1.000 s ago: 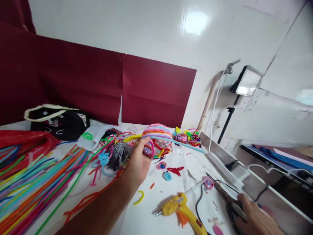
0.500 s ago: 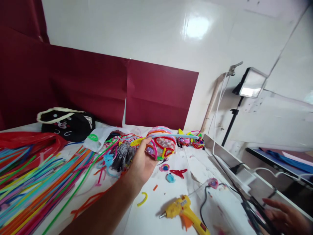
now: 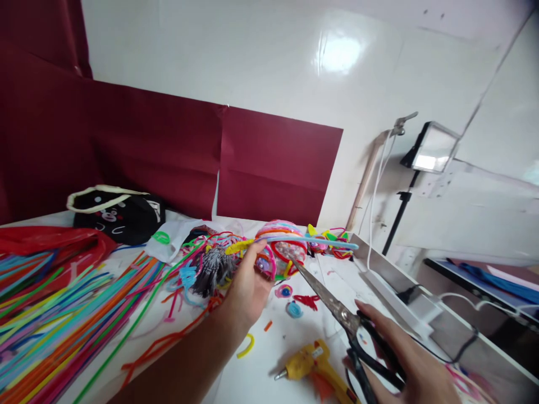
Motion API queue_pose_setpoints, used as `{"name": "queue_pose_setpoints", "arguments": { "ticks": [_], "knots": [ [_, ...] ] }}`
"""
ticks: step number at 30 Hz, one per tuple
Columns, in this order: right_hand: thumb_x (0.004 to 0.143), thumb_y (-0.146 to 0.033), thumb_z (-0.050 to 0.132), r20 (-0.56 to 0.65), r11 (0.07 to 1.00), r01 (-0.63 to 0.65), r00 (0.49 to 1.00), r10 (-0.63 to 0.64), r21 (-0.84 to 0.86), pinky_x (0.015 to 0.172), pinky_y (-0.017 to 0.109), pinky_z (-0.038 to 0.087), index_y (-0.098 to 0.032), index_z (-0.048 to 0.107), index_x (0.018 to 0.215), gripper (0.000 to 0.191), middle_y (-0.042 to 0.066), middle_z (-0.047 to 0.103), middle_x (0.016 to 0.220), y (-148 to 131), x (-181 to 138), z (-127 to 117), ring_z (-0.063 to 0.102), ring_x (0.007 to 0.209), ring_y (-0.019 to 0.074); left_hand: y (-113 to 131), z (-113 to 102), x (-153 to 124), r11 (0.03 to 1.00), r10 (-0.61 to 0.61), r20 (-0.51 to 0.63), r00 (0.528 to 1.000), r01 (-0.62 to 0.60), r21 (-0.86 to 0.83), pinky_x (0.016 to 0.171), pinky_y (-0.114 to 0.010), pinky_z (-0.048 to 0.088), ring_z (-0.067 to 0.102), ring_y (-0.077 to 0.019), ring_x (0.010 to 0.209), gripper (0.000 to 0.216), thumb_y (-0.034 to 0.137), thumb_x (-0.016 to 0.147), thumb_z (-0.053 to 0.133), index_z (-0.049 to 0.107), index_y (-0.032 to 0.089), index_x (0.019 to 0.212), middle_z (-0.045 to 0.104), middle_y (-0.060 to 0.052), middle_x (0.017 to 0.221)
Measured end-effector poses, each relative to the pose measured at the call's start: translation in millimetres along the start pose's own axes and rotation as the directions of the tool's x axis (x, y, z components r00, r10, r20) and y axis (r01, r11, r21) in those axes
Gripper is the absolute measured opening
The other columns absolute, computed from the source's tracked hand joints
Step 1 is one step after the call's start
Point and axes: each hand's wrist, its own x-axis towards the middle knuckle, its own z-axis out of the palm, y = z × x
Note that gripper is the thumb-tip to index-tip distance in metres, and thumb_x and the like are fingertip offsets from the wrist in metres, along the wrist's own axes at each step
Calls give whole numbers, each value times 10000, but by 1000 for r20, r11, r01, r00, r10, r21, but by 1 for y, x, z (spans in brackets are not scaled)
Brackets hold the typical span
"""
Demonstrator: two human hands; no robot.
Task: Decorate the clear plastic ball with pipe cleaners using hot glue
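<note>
My left hand (image 3: 248, 289) is closed on a rounded, striped pipe cleaner craft (image 3: 280, 229) with red-edged openings. A light blue pipe cleaner (image 3: 326, 241) runs across its front and sticks out to the right, under the left fingertips. In my right hand (image 3: 416, 359) are black-handled scissors (image 3: 332, 306), fingers in the loops. The blades point up and left, and their tips overlap the lower front of the craft in view; whether they touch it I cannot tell. A yellow glue gun (image 3: 305, 362) lies below, between the hands.
Many loose pipe cleaners (image 3: 84, 325) spread over the left of the table. Behind them are a black bag (image 3: 120, 219) and a tangled pile with grey tassels (image 3: 210, 269). Small coiled pieces (image 3: 295, 309) lie mid-table. A power strip (image 3: 396, 303) runs along the right edge.
My right hand has brought the scissors from the lower right corner inward, up to the craft. The left hand and the craft have barely moved.
</note>
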Motion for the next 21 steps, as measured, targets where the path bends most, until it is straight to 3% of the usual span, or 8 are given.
{"name": "queue_pose_setpoints", "arguments": {
  "ticks": [3,9,17,21],
  "knots": [
    [878,-420,642,22,998,52,998,-51,-46,665,285,644,-291,484,1405,565,83,721,1241,-4,10,2,764,922,261,-2,-2,-1,999,51,31,998,-51,10,948,-457,563,671,-311,1122,246,258,831,620,721,171,1038,758,-92,1075],
    [912,-482,571,0,992,28,1000,-28,-120,738,326,640,-257,446,1390,543,106,716,1173,-12,16,12,746,954,263,-3,-2,-2,996,86,49,995,-84,-31,957,-426,547,668,-292,1113,203,253,818,656,716,178,996,755,-77,1055],
    [913,-463,580,-78,964,150,982,-171,-220,667,292,642,-195,440,1438,606,134,687,1116,0,18,19,731,870,228,-7,-4,-1,990,137,26,990,-137,-16,946,-390,526,691,-246,997,165,258,752,728,675,201,897,737,-27,913],
    [910,-464,587,-91,954,172,976,-199,-244,662,303,642,-179,441,1447,626,140,679,1090,2,19,22,720,842,227,-9,-5,0,991,135,10,991,-135,-4,956,-391,517,688,-244,1009,186,252,748,730,673,216,922,741,-18,951]
  ]
}}
